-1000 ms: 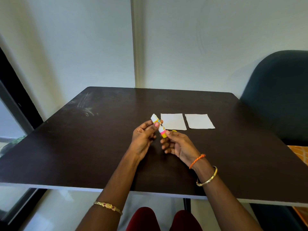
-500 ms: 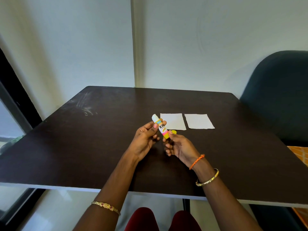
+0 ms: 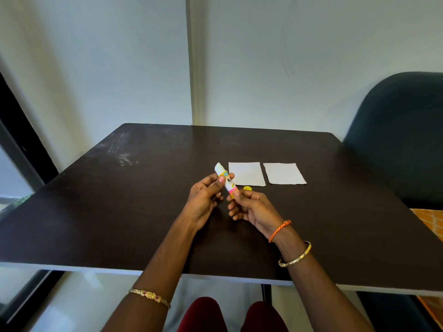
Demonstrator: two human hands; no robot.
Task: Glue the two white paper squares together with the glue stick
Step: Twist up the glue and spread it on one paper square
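Observation:
Two white paper squares lie flat side by side on the dark table (image 3: pixel 119 212), the left square (image 3: pixel 247 173) and the right square (image 3: pixel 284 173) a small gap apart. The glue stick (image 3: pixel 227 179) is held tilted above the table, its white glue end up and to the left, uncapped. My left hand (image 3: pixel 203 200) pinches its yellow-labelled barrel. My right hand (image 3: pixel 251 207) grips its pink base with the fingertips. A small yellow cap (image 3: pixel 247 188) rests on the table just behind my right hand, below the left square.
A dark padded chair (image 3: pixel 402 140) stands at the table's right side. Pale walls rise behind the table, and a dark window frame (image 3: pixel 19 140) runs along the left. My knees in red show below the near table edge.
The glue stick has turned a little more upright and risen slightly in both hands. The white glue end looks longer than before. The papers and the cap have not moved.

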